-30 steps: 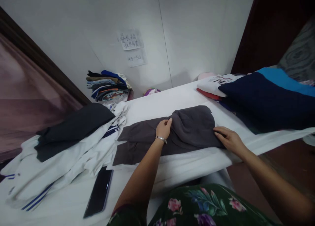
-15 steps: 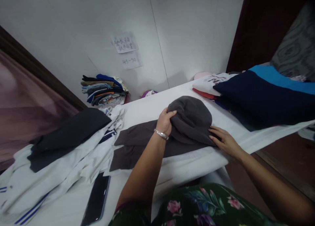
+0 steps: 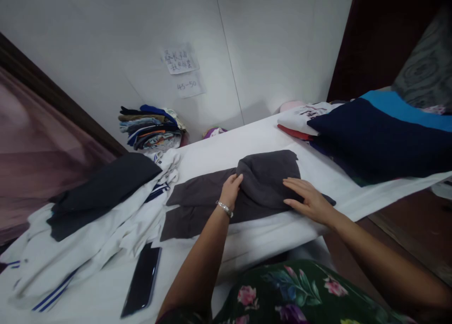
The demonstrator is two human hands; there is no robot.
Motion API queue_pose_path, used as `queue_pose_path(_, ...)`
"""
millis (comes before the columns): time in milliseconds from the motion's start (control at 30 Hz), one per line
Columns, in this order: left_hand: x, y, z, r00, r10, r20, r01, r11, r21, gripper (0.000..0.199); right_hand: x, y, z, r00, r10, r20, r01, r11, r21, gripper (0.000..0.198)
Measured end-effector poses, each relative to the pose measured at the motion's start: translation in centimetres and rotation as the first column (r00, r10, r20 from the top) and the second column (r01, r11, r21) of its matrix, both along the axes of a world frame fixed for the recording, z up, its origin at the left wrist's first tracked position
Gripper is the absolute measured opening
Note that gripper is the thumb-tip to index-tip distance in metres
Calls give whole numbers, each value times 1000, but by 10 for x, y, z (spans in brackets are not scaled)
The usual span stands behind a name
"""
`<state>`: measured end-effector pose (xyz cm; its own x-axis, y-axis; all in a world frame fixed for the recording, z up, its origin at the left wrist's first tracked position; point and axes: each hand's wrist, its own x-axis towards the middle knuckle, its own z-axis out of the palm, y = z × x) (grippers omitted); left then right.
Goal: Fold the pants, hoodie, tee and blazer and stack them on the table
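A dark grey garment (image 3: 266, 182) lies on the white-covered table, with two long strips, legs or sleeves, stretching to the left. Its right part is folded over and slightly puffed up. My left hand (image 3: 231, 190), with a silver bracelet at the wrist, pinches the left edge of that fold. On the right part of the garment rests my right hand (image 3: 307, 199), fingers stretched out and thumb apart. A small dark corner of cloth sticks out to the right, beyond my right hand.
At left, a folded black garment (image 3: 106, 190) lies on a white garment (image 3: 102, 244) with blue stripes. A phone (image 3: 142, 279) lies at the front. A stack of folded clothes (image 3: 151, 128) stands behind; navy and blue clothing (image 3: 381, 140) is piled at right.
The raised, rounded part of the garment has come down flatter. My left hand has moved slightly left and down; my right hand has shifted left onto the cloth.
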<state>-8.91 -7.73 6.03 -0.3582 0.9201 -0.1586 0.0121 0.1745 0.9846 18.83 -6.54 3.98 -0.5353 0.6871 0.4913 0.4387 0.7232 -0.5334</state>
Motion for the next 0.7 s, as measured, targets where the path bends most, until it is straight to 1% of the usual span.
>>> queue_pose_path(33, 6, 1, 5, 1000, -9, -10, 10, 999, 33, 38, -11, -1, 5, 1000, 22, -18, -23, 999, -46, 56)
queue_pose_path(100, 20, 5, 12, 999, -47, 19, 45, 994, 97, 36, -34, 0, 10, 997, 27, -66, -38, 985, -169, 70)
queue_pose_path(167, 31, 10, 15, 990, -109, 87, 95, 984, 152, 36, -58, 9, 9, 989, 7, -145, -51, 953, -300, 75)
queue_pose_path(200, 35, 11, 16, 982, -141, 127, 118, 977, 178, 36, -69, 15, 6, 979, -15, -203, -60, 932, -359, 72)
queue_pose_path(233, 38, 12, 15, 972, -166, 163, 133, 971, 199, 35, -78, 21, 3, 962, -43, -271, -76, 906, -416, 64)
queue_pose_path(300, 39, 11, 12, 966, -167, 195, 124, 968, 218, 31, -89, 34, -2, 902, -122, -415, -137, 829, -541, 44)
queue_pose_path(333, 38, 10, 9, 975, -133, 180, 92, 971, 220, 29, -91, 39, -3, 860, -170, -481, -180, 781, -599, 36)
queue_pose_path(400, 33, 4, 1, 995, -38, 97, 15, 974, 228, 27, -90, 44, -2, 781, -251, -572, -273, 686, -674, 30)
queue_pose_path(433, 30, 0, -3, 999, -3, 50, -9, 972, 235, 29, -88, 44, 0, 756, -278, -592, -302, 655, -692, 30)
queue_pose_path(467, 28, -4, -8, 1000, 17, 15, -20, 969, 245, 30, -86, 42, 2, 745, -298, -596, -306, 643, -703, 31)
queue_pose_path(500, 26, -7, -12, 1000, 20, -1, -19, 967, 253, 32, -85, 40, 5, 755, -303, -582, -290, 642, -710, 34)
queue_pose_path(533, 25, -9, -16, 1000, 12, 6, -13, 966, 258, 33, -85, 37, 7, 782, -294, -550, -259, 649, -715, 38)
queue_pose_path(567, 25, -11, -18, 1000, -3, 30, -5, 966, 260, 33, -86, 34, 8, 819, -273, -505, -216, 669, -711, 42)
queue_pose_path(633, 27, -12, -20, 995, -29, 95, 3, 966, 260, 32, -92, 29, 6, 899, -201, -390, -119, 744, -657, 52)
queue_pose_path(700, 30, -10, -17, 987, -65, 147, 26, 966, 256, 30, -99, 28, 0, 946, -134, -295, -58, 826, -560, 54)
